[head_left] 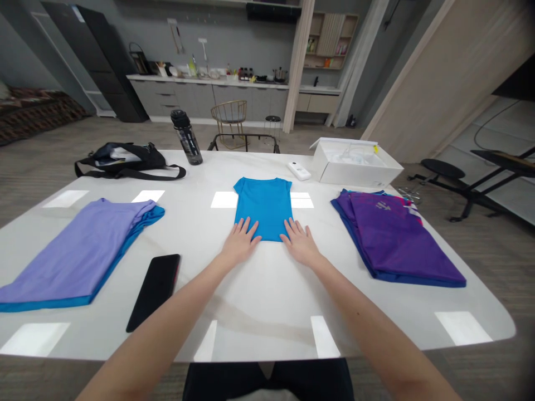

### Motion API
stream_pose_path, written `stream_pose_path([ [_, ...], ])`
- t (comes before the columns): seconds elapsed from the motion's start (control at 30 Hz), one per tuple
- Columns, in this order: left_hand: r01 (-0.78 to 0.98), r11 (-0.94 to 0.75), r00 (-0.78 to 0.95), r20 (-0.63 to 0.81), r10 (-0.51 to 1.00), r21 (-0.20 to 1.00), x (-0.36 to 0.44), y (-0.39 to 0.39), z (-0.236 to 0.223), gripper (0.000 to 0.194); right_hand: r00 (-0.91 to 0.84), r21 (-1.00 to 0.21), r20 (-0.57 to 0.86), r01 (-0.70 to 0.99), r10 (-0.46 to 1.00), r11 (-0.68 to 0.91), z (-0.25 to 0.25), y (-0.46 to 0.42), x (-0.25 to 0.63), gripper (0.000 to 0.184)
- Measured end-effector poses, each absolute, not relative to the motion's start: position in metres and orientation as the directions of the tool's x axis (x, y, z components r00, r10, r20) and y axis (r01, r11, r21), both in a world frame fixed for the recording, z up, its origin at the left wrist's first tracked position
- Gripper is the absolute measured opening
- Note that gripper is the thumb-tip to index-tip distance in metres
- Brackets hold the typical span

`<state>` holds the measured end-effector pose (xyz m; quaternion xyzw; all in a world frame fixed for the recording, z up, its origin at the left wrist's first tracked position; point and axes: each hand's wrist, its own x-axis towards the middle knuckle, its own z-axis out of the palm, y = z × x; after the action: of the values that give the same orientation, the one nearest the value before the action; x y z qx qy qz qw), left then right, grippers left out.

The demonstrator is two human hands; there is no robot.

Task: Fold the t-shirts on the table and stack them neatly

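Note:
A small blue T-shirt [264,203] lies flat on the white table [267,312], its short sleeves pointing away from me. My left hand [241,241] rests with spread fingers on its near left corner. On the near right corner lies my right hand [300,243], fingers also stretched out. Neither hand grips anything. To the left, a lavender shirt [83,250] is laid over a blue garment [106,275]. Off to the right sits a stack of folded shirts with a purple one [401,239] on top.
A black phone [154,291] lies left of my forearm. Along the far side are a black bag [121,159], a dark bottle [186,138], a white remote-like device [299,171] and an open white box [355,164]. A chair [244,136] stands behind the table.

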<state>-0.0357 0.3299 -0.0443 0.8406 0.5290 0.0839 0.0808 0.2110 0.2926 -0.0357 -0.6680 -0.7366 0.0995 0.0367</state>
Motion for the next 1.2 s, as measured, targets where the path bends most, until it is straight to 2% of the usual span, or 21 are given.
stream_pose_path([
  [0.07, 0.870, -0.422, 0.419, 0.070, 0.905, 0.255, -0.040, 0.341, -0.039, 0.060, -0.103, -0.232, -0.067, 0.969, 0.992, 0.085, -0.033, 0.297, 0.216, 0.067],
  [0.23, 0.847, -0.459, 0.401, 0.245, 0.883, 0.269, -0.031, 0.403, -0.028, 0.048, -0.129, -0.305, 0.062, 0.942, 0.990, 0.142, -0.023, 0.350, 0.210, 0.066],
  [0.33, 0.822, -0.504, 0.442, 0.262, 0.858, 0.264, -0.010, 0.447, -0.030, 0.050, -0.138, -0.330, 0.075, 0.931, 0.988, 0.155, -0.019, 0.401, 0.194, 0.063],
  [0.5, 0.822, -0.497, 0.455, 0.203, 0.867, 0.278, 0.028, 0.508, -0.038, 0.052, -0.120, -0.284, 0.088, 0.948, 0.989, 0.141, -0.023, 0.484, 0.173, 0.055],
  [0.77, 0.899, -0.350, 0.366, -0.011, 0.931, 0.262, 0.029, 0.574, -0.047, 0.063, -0.048, -0.245, -0.015, 0.969, 0.999, 0.043, -0.046, 0.554, 0.187, 0.061],
  [1.0, 0.938, -0.238, 0.252, -0.025, 0.967, 0.250, 0.013, 0.591, -0.054, 0.072, 0.056, -0.237, -0.046, 0.969, 0.997, -0.065, -0.052, 0.569, 0.210, 0.069],
  [1.2, 0.944, -0.236, 0.249, -0.030, 0.968, 0.230, 0.001, 0.590, -0.053, 0.071, 0.045, -0.249, -0.045, 0.967, 0.998, -0.055, -0.053, 0.568, 0.219, 0.072],
])
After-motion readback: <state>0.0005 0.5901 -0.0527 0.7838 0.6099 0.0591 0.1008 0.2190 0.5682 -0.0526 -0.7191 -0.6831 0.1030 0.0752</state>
